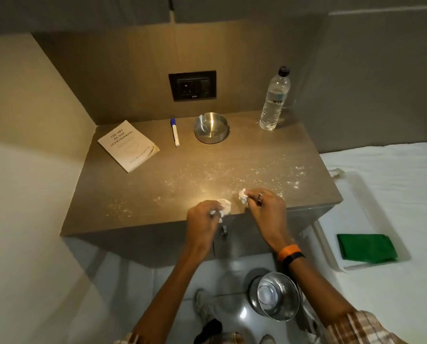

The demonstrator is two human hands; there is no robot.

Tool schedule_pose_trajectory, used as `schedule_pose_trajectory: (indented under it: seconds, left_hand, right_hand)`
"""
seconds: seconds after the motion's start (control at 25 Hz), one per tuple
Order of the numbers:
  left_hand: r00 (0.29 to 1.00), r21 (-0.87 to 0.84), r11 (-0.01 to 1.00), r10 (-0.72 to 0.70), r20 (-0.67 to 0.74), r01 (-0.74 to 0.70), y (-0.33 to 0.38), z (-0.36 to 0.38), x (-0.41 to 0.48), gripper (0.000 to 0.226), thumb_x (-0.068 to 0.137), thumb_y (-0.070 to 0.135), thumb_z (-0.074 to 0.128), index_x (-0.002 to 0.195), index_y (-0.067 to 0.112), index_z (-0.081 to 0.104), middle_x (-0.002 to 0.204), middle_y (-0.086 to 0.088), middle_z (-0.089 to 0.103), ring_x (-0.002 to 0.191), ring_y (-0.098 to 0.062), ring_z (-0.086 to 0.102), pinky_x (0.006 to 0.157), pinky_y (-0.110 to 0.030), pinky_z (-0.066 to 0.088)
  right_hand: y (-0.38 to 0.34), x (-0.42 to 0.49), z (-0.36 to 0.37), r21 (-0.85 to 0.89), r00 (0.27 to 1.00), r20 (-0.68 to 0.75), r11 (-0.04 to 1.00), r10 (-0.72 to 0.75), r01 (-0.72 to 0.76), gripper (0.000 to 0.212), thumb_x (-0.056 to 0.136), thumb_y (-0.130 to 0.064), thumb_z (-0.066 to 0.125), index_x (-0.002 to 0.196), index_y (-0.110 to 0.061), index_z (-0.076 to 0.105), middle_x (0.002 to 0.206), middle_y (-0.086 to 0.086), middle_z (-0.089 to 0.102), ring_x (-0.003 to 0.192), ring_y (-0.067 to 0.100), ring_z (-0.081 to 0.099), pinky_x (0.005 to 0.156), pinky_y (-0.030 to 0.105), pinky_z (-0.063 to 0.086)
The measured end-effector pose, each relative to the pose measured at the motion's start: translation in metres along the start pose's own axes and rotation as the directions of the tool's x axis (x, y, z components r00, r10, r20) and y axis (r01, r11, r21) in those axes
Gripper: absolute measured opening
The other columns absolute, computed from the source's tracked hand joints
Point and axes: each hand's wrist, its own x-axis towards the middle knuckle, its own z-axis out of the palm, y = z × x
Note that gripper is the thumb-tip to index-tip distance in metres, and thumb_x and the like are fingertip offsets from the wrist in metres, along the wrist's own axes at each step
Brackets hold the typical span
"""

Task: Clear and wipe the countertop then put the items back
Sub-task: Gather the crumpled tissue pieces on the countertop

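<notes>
Pinching paper wads [226, 205], both hands' fingers [253, 194] work near book [128, 145], marker [174, 132], ashtray [211, 131], bottle [274, 100].

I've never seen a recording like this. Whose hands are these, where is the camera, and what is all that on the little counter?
There is no machine here: a person wears a camera on the head, looking down at their own hands. The left hand and the right hand each pinch a crumpled white tissue at the front edge of a brown countertop dusted with white powder. Further back lie a book, a marker, a metal ashtray and a water bottle. A green cloth waits on a white tray on the bed to the right.
</notes>
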Motion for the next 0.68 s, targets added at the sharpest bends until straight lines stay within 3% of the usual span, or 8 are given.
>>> schedule_pose_trajectory:
  seconds: [0.2,0.28,0.48,0.68]
  left_hand:
    - [0.973,-0.062,0.98,-0.177,0.149,0.188,-0.001,0.106,-0.098,0.023,0.081,-0.008,0.07,0.09,0.012,0.077,0.098,0.002,0.075,0.082,0.0,0.067,0.077,-0.003,0.047]
    - [0.942,-0.022,0.962,-0.263,0.209,0.273,-0.011,0.144,-0.124,0.019,0.084,-0.007,0.068,0.092,0.008,0.077,0.1,0.0,0.076,0.087,-0.007,0.068,0.079,-0.01,0.049]
    - [0.813,0.057,0.86,-0.498,0.303,0.506,-0.089,0.265,-0.179,0.025,0.079,-0.013,0.061,0.081,0.004,0.079,0.089,-0.008,0.078,0.084,-0.02,0.072,0.082,-0.03,0.057]
    - [0.731,0.119,0.822,-0.554,0.398,0.557,-0.218,0.397,-0.211,0.027,0.081,-0.008,0.059,0.091,0.006,0.08,0.098,-0.009,0.079,0.097,-0.022,0.073,0.09,-0.028,0.055]
  right_hand:
    - [0.098,-0.1,-0.025,0.039,0.965,0.085,0.967,0.247,-0.251,0.015,0.091,-0.013,0.069,0.101,-0.018,0.08,0.102,-0.002,0.078,0.09,0.012,0.071,0.079,0.022,0.054]
    - [0.135,-0.135,-0.024,-0.034,0.921,0.139,0.931,0.365,-0.364,0.016,0.09,-0.012,0.068,0.099,-0.018,0.08,0.1,-0.001,0.079,0.089,0.014,0.072,0.076,0.015,0.047]
    - [0.266,-0.206,0.022,-0.265,0.738,0.312,0.8,0.599,-0.538,0.02,0.09,-0.009,0.062,0.102,-0.007,0.078,0.103,0.014,0.078,0.097,0.03,0.073,0.087,0.035,0.057]
    - [0.398,-0.245,0.127,-0.304,0.68,0.33,0.755,0.655,-0.581,0.027,0.09,-0.003,0.059,0.105,-0.013,0.079,0.11,0.009,0.078,0.105,0.026,0.071,0.092,0.03,0.053]
